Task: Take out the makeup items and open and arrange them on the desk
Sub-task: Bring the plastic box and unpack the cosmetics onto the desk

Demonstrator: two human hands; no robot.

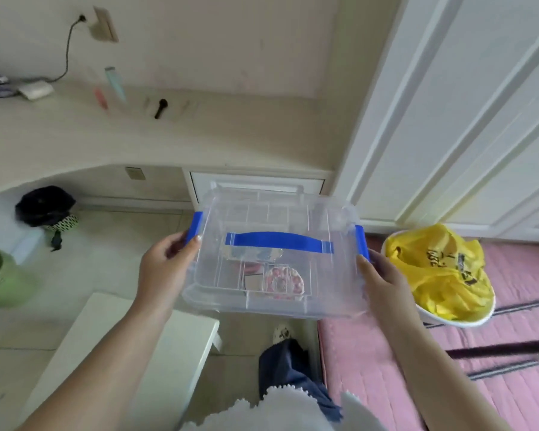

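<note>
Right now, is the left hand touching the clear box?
Touching. The head view shows the left hand gripping the left side of the clear box, fingers wrapped at its blue latch. The right hand holds the opposite side.

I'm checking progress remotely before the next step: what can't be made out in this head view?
- Contents of the clear box: blurred behind lid ribs and the blue handle; only a round pink-patterned item is clear.
- Items on the desk: pink tube, teal tube, black brush, too small and blurred to identify.
- Left hand and right hand: fingertips hidden behind the box sides.
</note>
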